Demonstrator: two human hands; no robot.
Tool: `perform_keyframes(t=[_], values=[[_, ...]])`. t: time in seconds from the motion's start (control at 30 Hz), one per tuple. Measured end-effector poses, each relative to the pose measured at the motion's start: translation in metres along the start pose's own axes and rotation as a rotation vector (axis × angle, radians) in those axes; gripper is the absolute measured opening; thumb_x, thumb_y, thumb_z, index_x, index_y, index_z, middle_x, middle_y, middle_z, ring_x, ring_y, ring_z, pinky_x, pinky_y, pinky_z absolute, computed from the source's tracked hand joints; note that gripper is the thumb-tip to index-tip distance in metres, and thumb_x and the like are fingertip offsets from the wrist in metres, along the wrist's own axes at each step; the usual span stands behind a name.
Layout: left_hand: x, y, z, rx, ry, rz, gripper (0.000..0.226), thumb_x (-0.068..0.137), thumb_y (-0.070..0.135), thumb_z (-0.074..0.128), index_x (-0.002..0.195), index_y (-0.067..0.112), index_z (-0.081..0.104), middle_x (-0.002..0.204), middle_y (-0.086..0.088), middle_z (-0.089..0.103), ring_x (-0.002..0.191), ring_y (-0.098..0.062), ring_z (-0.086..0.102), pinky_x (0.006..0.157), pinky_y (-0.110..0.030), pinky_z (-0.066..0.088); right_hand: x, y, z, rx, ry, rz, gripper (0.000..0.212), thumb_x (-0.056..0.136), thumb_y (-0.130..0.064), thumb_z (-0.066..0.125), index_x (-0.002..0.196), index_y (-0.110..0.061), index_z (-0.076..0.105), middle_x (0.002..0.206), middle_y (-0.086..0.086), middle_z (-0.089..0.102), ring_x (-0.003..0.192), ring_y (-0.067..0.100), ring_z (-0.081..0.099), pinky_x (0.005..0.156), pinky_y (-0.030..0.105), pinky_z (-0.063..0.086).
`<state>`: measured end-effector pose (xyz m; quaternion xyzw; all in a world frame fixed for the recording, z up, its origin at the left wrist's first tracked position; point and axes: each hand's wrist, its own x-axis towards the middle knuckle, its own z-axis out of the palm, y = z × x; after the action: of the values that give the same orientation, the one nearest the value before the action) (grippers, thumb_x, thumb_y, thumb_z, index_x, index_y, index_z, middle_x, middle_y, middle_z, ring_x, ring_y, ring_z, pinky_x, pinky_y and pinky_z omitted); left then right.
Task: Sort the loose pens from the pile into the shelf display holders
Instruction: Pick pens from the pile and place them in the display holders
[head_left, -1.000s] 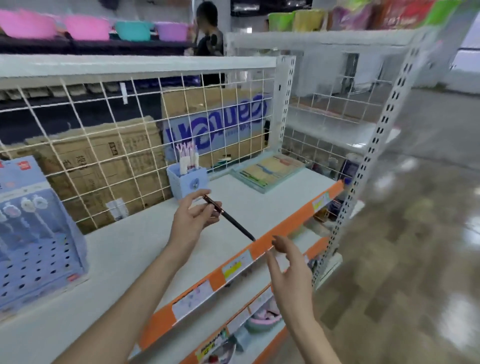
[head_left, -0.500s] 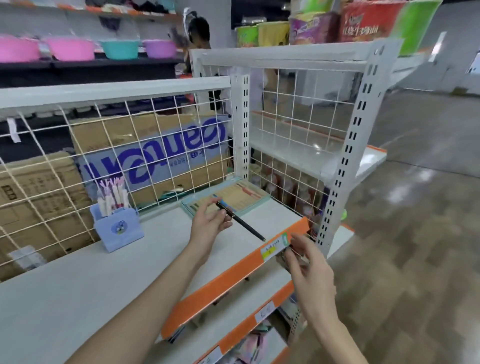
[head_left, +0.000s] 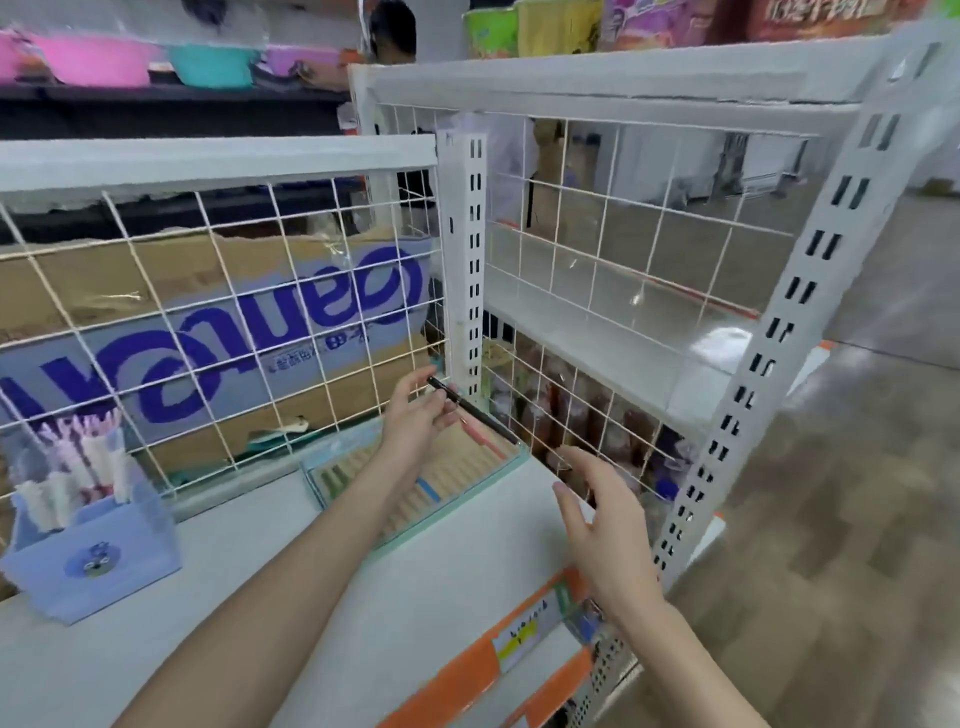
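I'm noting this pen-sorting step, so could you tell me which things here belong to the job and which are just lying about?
Job:
black pen, pinched in left hand
pen tray
blue holder
right hand, open

Lying about:
cardboard box
basins
price label

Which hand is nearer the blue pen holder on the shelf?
Left. The left hand, gripping a black pen, is right of the blue pen holder; the right hand hovers farther right, by the shelf edge.

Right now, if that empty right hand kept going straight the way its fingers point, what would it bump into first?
Probably the black pen held by the left hand. The right hand points up-left toward its tip; depth is uncertain, and the flat tray lies below.
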<state>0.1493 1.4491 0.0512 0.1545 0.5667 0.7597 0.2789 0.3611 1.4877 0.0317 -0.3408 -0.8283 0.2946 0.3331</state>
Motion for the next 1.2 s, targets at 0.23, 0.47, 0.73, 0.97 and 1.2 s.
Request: perform_keyframes(t=[0.23,0.47,0.73,0.97,1.2], values=[[0.064,-0.024,0.003,0.069,0.007,-0.047,0.034,0.093,-0.006,0.048,0.12,0.014,0.051,0.09,-0.009,0.065,0.071,-0.014,0.059,0.064,-0.019,0.056,0.061,0.029,0.048,-0.08,-0.183,-0.043,0.046,0.093,-0.013,0.052,0.137,-0.02,0.043,0.135,-0.007,0.049,0.126,0.012,0.044,0.104,0.019,0.027],[0.09,-0.045,0.002,0.322,-0.117,-0.008,0.033,0.093,-0.008,0.046,0.12,0.011,0.049,0.078,-0.01,0.059,0.052,0.0,0.061,0.055,-0.014,0.052,0.078,0.044,0.071,-0.053,-0.248,-0.063,0.046,0.088,-0.007,0.056,0.132,-0.016,0.049,0.126,-0.014,0.048,0.115,-0.004,0.039,0.097,-0.003,0.013],[0.101,-0.058,-0.004,0.543,-0.22,0.063,0.029,0.09,-0.003,0.055,0.116,0.01,0.053,0.077,-0.005,0.064,0.062,-0.004,0.063,0.064,-0.018,0.049,0.081,0.054,0.085,-0.046,-0.302,-0.047,0.043,0.096,-0.011,0.045,0.138,-0.014,0.044,0.144,0.0,0.04,0.136,0.012,0.031,0.105,0.004,0.008],[0.109,-0.052,-0.013,0.855,-0.158,0.203,0.027,0.085,0.009,0.067,0.11,0.018,0.068,0.111,-0.004,0.061,0.084,-0.008,0.064,0.076,-0.009,0.046,0.076,0.057,0.091,-0.107,-0.288,-0.07,0.042,0.099,-0.019,0.042,0.139,-0.012,0.043,0.15,0.003,0.031,0.139,0.017,0.027,0.11,0.015,0.008],[0.115,-0.05,-0.015,1.18,-0.214,0.399,0.024,0.083,0.007,0.068,0.107,0.01,0.071,0.104,-0.011,0.069,0.092,-0.02,0.063,0.077,-0.002,0.034,0.076,0.058,0.092,-0.134,-0.273,-0.106,0.04,0.099,-0.02,0.041,0.137,-0.008,0.046,0.149,0.007,0.034,0.139,0.021,0.029,0.109,0.017,0.008]])
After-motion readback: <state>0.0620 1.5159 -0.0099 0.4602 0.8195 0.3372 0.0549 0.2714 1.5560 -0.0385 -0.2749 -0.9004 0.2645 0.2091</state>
